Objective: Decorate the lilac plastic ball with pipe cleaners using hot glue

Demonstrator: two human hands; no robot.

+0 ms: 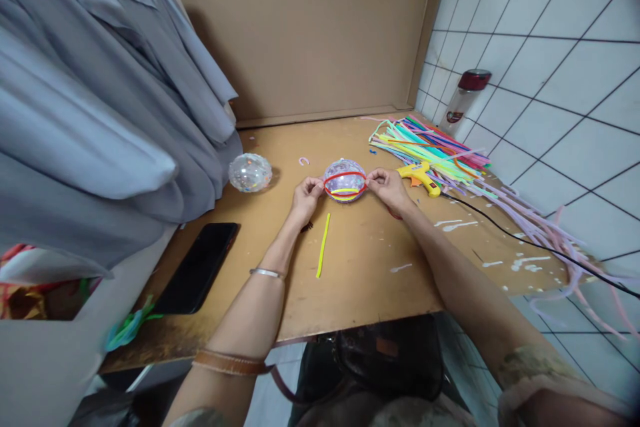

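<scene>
A red pipe cleaner (345,174) forms a loop at a clear plastic ball (345,183) with a purplish sheen. My left hand (309,197) pinches the loop at its left end, and my right hand (387,188) pinches the right end. Whether the fingers also touch the ball, I cannot tell. Within the loop, a short yellow strip (345,193) shows on the lower part of the ball. A longer yellow pipe cleaner (324,245) lies on the table just below. Close to my right hand rests a yellow hot glue gun (424,177).
Left of my hands sits a second clear ball (250,172). A black phone (197,268) lies near the left edge. Many coloured pipe cleaners (435,147) are piled at right, beside a bottle (465,99) by the tiled wall. A black cord (520,237) trails right. Grey cloth (100,93) hangs at left.
</scene>
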